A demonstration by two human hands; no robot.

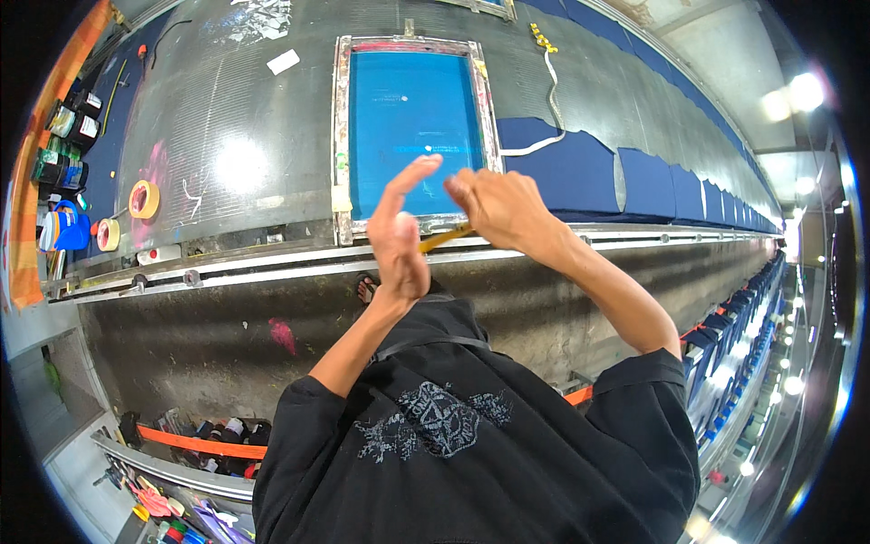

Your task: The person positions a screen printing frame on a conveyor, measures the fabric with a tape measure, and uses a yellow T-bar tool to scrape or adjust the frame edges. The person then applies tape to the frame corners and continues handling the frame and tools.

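Currently I've R hand (503, 210) closed on a yellow strip (447, 238), prob. steadying it, by the near edge of the blue screen (408, 113). L hand (401, 249) adjoins its other end; can't tell if gripping.

You wear a black shirt (535, 462) with short, wide sleeves (643, 390). Its grey print (439, 419) has one emblem between two smaller ornaments. A thin dark-grey band (435, 341) crosses near your waist. Both your hands (401, 254) are bare, and your foot (365, 289) has a dark sandal.
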